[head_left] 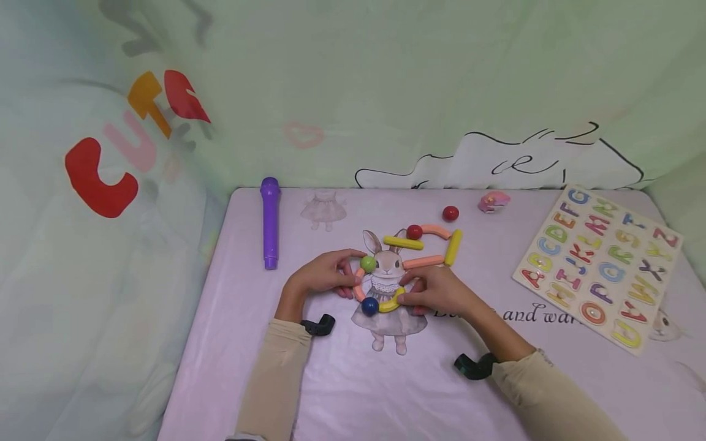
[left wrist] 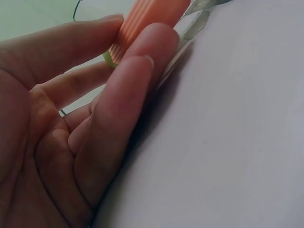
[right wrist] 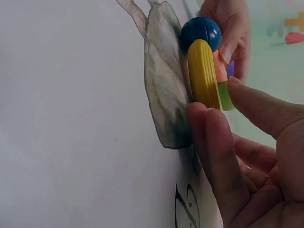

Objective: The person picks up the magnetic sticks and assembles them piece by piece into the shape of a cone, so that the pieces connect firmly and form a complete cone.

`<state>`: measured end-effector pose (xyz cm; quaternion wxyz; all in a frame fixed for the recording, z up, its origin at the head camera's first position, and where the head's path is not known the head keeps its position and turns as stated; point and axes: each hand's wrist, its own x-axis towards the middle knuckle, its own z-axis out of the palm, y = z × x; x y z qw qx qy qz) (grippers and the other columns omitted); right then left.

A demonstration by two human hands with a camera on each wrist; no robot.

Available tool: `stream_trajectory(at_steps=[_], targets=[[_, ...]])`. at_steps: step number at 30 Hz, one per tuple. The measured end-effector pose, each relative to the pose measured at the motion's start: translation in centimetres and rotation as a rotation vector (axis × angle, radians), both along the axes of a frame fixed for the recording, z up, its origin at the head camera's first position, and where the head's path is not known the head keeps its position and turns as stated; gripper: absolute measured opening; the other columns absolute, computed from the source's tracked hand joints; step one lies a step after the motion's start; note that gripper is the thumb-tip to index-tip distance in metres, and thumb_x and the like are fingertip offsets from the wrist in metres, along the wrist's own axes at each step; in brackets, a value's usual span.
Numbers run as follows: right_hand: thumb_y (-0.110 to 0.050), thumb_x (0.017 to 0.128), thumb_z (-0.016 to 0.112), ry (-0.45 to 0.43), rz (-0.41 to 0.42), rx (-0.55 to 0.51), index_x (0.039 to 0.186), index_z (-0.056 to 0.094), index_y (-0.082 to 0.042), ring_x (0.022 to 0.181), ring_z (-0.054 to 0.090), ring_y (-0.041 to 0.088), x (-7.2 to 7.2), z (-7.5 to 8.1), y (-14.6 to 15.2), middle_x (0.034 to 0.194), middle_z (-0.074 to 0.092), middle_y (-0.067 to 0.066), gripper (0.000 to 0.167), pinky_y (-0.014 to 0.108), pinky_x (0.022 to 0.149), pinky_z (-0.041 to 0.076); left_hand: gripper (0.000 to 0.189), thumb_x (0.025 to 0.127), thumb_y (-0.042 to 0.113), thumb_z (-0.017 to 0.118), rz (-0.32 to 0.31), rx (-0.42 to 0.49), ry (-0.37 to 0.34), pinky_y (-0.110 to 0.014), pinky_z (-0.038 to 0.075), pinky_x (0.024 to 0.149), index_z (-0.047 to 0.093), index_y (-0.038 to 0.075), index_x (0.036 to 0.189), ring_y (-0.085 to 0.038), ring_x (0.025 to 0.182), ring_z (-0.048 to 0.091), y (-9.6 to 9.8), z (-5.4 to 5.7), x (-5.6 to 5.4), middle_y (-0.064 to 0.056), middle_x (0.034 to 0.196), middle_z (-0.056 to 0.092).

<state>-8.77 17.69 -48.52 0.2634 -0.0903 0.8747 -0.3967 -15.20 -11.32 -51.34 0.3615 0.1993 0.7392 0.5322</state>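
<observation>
A curved chain of toy rods and balls lies over the printed rabbit: green ball (head_left: 368, 264), curved orange rod (head_left: 360, 288), blue ball (head_left: 370, 306) and curved yellow rod (head_left: 390, 304). With thumb and fingers, my left hand (head_left: 331, 271) holds the ribbed orange rod, its index fingertip at the green ball. My right hand (head_left: 438, 288) pinches the free end of the yellow rod, whose other end meets the blue ball in the right wrist view. Just beyond the right hand lies a straight orange rod (head_left: 423, 262), its left end near the fingers.
Behind the hands are a straight yellow rod (head_left: 403, 242), a red ball (head_left: 414, 232), another curved orange rod (head_left: 436, 231) and an upright-lying yellow rod (head_left: 453, 247). Farther back sit a loose red ball (head_left: 450, 213) and a pink item (head_left: 493, 201). A purple microphone-shaped toy (head_left: 270, 223) lies left, an alphabet board (head_left: 601, 266) right.
</observation>
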Motion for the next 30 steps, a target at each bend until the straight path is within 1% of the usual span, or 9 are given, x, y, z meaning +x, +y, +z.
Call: stream_trajectory(at_steps=[4,6,13,17,20,24,30], targets=[[-0.035,0.084,0.085,-0.002,-0.030,0.013,0.111,0.072,-0.010,0.057,0.067,0.018,0.0,-0.1,-0.5,0.065,0.068,0.001,0.039,0.022,0.049,0.041,0.059,0.094,0.012,0.072,0.010,0.000,0.003,-0.038,0.063,0.067,0.050,0.015,0.149,-0.020,0.069,0.072,0.0,0.0,0.1,-0.012,0.085,0.067],[-0.035,0.084,0.085,-0.002,-0.045,0.008,0.109,0.073,-0.010,0.057,0.068,0.018,0.0,-0.3,-0.7,0.064,0.068,0.002,0.038,0.022,0.048,0.040,0.058,0.094,0.012,0.073,0.013,0.001,0.003,-0.038,0.063,0.067,0.050,0.016,0.148,-0.020,0.069,0.073,0.0,-0.1,0.1,-0.012,0.085,0.067],[-0.028,0.084,0.085,-0.020,-0.096,-0.044,0.101,0.073,-0.008,0.057,0.071,0.019,-0.1,-0.4,-1.3,0.065,0.070,0.006,0.029,0.023,0.050,0.050,0.057,0.094,0.013,0.073,0.014,0.007,0.002,-0.038,0.063,0.069,0.051,0.017,0.147,-0.020,0.071,0.074,0.0,-0.3,0.0,-0.012,0.086,0.068],[-0.029,0.085,0.084,-0.025,-0.123,-0.043,0.100,0.073,-0.009,0.056,0.070,0.018,0.0,-0.4,-1.5,0.066,0.070,0.006,0.028,0.024,0.052,0.053,0.057,0.094,0.014,0.073,0.006,0.004,0.004,-0.038,0.063,0.069,0.051,0.017,0.147,-0.021,0.072,0.074,0.0,-0.4,-0.1,-0.012,0.087,0.068],[-0.029,0.086,0.083,-0.027,-0.139,-0.041,0.099,0.072,-0.009,0.057,0.070,0.018,0.1,-0.3,-1.6,0.066,0.069,0.006,0.026,0.025,0.053,0.054,0.058,0.094,0.014,0.073,0.002,0.002,0.000,-0.039,0.063,0.070,0.051,0.017,0.147,-0.021,0.073,0.074,-0.1,-0.3,-0.1,-0.013,0.087,0.069],[-0.027,0.087,0.082,-0.019,-0.147,-0.030,0.098,0.072,-0.010,0.056,0.070,0.019,0.1,-0.2,-1.8,0.065,0.068,0.006,0.023,0.024,0.052,0.053,0.058,0.095,0.013,0.073,0.005,0.001,-0.004,-0.039,0.063,0.070,0.050,0.016,0.148,-0.021,0.072,0.074,-0.1,-0.2,-0.1,-0.012,0.087,0.069],[-0.026,0.088,0.081,-0.040,-0.187,0.006,0.099,0.072,-0.009,0.054,0.068,0.017,0.0,0.1,-2.1,0.065,0.066,0.004,0.022,0.024,0.054,0.054,0.052,0.096,0.015,0.072,0.022,0.017,-0.015,-0.040,0.063,0.068,0.051,0.013,0.144,-0.021,0.070,0.074,0.0,-0.4,-0.1,-0.012,0.084,0.068]])
